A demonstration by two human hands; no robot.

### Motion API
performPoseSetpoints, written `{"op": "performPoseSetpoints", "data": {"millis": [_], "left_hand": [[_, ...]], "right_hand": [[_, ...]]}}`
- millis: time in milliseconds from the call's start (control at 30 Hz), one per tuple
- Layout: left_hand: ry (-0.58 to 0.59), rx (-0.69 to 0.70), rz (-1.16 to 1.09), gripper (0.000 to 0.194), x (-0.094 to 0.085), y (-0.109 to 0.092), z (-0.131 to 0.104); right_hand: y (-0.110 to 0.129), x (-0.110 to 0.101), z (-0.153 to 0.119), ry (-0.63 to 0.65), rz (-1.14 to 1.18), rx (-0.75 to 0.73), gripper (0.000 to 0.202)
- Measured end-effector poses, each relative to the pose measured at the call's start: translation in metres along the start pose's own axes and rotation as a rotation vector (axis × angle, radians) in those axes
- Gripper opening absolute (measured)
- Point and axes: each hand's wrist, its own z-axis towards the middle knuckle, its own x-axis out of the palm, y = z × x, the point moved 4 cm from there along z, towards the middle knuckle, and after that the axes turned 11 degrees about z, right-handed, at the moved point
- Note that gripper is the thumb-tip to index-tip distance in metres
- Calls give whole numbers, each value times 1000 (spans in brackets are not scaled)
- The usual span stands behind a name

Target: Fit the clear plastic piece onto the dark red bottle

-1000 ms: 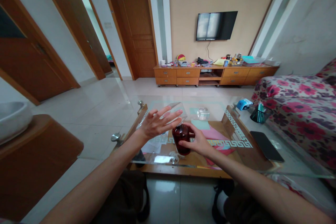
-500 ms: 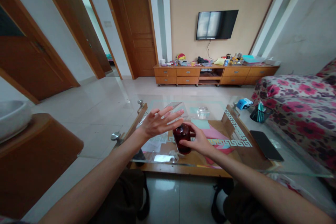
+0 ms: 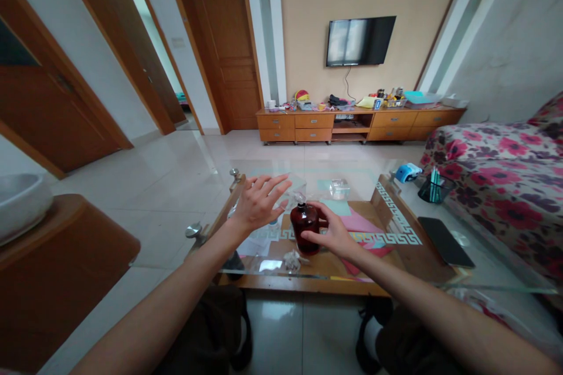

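Observation:
My right hand (image 3: 332, 231) is wrapped round the right side of a dark red-brown glass bottle (image 3: 303, 228), which stands nearly upright over the glass table. A clear stopper (image 3: 299, 197) shows at the bottle's dark neck. To the left of it, my left hand (image 3: 263, 200) is raised with fingers stretched and apart, holding nothing. Behind its fingertips is a clear see-through box-like object (image 3: 295, 183), partly covered by the hand. A crumpled whitish wad (image 3: 292, 261) lies near the bottle's base, toward me.
The glass coffee table (image 3: 422, 272) has wooden sides and metal knobs. At its right are a black phone-like slab (image 3: 445, 241), a mesh pen holder (image 3: 434, 189) and a blue object (image 3: 408, 173). A clear container (image 3: 339, 188) sits farther back. A floral sofa (image 3: 497, 158) borders the right.
My left hand has drawn back left from above the bottle, uncovering its neck and clear stopper. The bottle stands straighter in my right hand.

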Motion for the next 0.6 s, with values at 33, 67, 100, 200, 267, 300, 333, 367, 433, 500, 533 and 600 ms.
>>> {"op": "performPoseSetpoints", "data": {"millis": [33,67,100,200,267,300,333,367,433,500,533,600], "left_hand": [[33,-23,-14,47,1,0,1],[63,-42,-28,50,3,-1,2],[92,-59,-42,52,5,-1,2],[166,-115,-92,58,16,2,-3],[205,-181,-121,64,27,9,-10],[222,-224,-133,67,33,14,-15],[236,-274,-144,69,39,20,-20],[251,-328,-155,70,44,27,-25],[289,-447,-169,70,55,43,-38],[327,-555,-180,68,63,60,-52],[335,-598,-188,66,66,68,-59],[329,-664,-209,63,70,83,-72]], "right_hand": [[1,0,0,-6,1,-1,80],[1,-1,0,-10,3,1,80],[2,-1,0,-12,9,5,80],[4,-1,2,-21,37,19,80],[5,-2,5,-38,43,5,78],[5,-4,7,-52,40,-13,76],[4,-6,9,-67,36,-35,75],[2,-8,12,-81,34,-52,74],[-4,-14,16,-105,32,-58,73],[-11,-22,21,-132,8,-33,73],[-15,-26,23,-146,-14,-21,74],[-21,-34,27,-179,-70,-14,76]]}}
